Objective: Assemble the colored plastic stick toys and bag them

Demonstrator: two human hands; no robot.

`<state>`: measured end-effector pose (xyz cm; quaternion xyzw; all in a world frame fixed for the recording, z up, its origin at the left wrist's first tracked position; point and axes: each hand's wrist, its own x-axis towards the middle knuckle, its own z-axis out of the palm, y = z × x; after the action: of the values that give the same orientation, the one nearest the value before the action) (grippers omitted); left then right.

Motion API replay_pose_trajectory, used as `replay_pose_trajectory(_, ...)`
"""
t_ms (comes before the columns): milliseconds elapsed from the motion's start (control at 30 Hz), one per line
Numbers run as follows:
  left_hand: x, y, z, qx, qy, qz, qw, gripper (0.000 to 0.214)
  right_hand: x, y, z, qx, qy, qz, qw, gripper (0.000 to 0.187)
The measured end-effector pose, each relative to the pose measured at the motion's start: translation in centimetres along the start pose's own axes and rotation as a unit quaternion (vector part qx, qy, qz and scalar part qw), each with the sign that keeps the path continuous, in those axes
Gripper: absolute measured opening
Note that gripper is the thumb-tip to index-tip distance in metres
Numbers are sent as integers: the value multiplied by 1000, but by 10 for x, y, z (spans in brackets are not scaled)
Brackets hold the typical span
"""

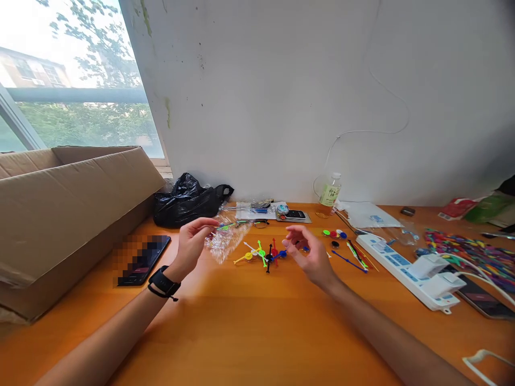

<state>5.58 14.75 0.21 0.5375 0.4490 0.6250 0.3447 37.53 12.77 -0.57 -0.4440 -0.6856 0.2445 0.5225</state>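
My left hand (193, 244), with a black band on its wrist, pinches a crinkled clear plastic bag (227, 244). Something green and thin shows at the fingertips; whether it lies inside the bag is unclear. My right hand (309, 256) is raised over the table with thumb and fingers apart and curved, and nothing shows between them. Between the hands lies a cluster of arrow spinners on round bases: yellow (248, 257), green (262, 254), black (269, 258), red (274, 252) and blue (282, 254). The right hand partly covers small blue pieces behind it.
Loose round pieces (333, 234) and long arrows (350, 261) lie right of my right hand. Further right are a power strip (402, 268), a phone and a colourful pile (470, 257). A bottle (330, 194), black bag (191, 201), phone (151, 260) and cardboard box (80, 209) surround the workspace.
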Motion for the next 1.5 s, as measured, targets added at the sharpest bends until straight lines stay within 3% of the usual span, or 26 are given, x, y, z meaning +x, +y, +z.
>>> replay_pose_trajectory(67, -17, 24, 9, -15, -116, -43, 992, 15, 3, -16, -5, 69, -36, 29, 997, 59)
replay_pose_trajectory(167, -39, 45, 20, 15, -281, -76, 957, 12, -1, -31, -8, 172, -204, 120, 956, 74)
replay_pose_trajectory(267, -55, 47, 28, 121, -397, -57, 908, 23, -20, -24, -2, 176, -331, 183, 909, 63)
replay_pose_trajectory(333, -67, 43, 31, 231, -442, 1, 867, 35, -38, -10, 4, 137, -348, 207, 904, 59)
replay_pose_trajectory(400, -84, 39, 33, 341, -418, 105, 835, 35, -55, 4, 10, 109, -328, 233, 909, 47)
replay_pose_trajectory(467, -105, 35, 34, 377, -392, 193, 816, 35, -67, 12, 12, 66, -304, 219, 925, 43)
replay_pose_trajectory(567, -134, 27, 32, 372, -420, 208, 801, 59, -76, 4, 10, -69, -282, 87, 953, 35)
replay_pose_trajectory(633, -147, 18, 29, 386, -433, 206, 788, 74, -79, -10, 7, -172, -235, -28, 956, 35)
replay_pose_trajectory(700, -152, 8, 27, 397, -433, 202, 783, 82, -85, -24, 7, -244, -200, -151, 937, 35)
replay_pose_trajectory(800, -152, -3, 26, 403, -428, 214, 780, 89, -102, -33, 14, -303, -247, -299, 870, 54)
replay_pose_trajectory(867, -150, -4, 25, 405, -427, 230, 775, 94, -117, -27, 19, -334, -282, -337, 834, 71)
replay_pose_trajectory(967, -149, 0, 21, 414, -427, 238, 768, 102, -135, -7, 23, -370, -308, -300, 823, 89)
replay_pose_trajectory(1067, -149, 5, 16, 425, -430, 231, 763, 105, -144, 8, 19, -381, -312, -260, 831, 93)
replay_pose_trajectory(1233, -150, 5, 9, 425, -407, 233, 774, 107, -127, -16, 8, -325, -351, -207, 853, 80)
replay_pose_trajectory(1300, -149, 5, 10, 425, -413, 234, 771, 106, -115, -29, 6, -314, -337, -170, 871, 65)
replay_pose_trajectory(1400, -148, 4, 12, 423, -427, 231, 765, 106, -106, -31, 8, -313, -349, -150, 870, 61)
replay_pose_trajectory(1500, -149, 3, 12, 428, -419, 229, 767, 106, -111, -18, 8, -338, -374, -117, 856, 69)
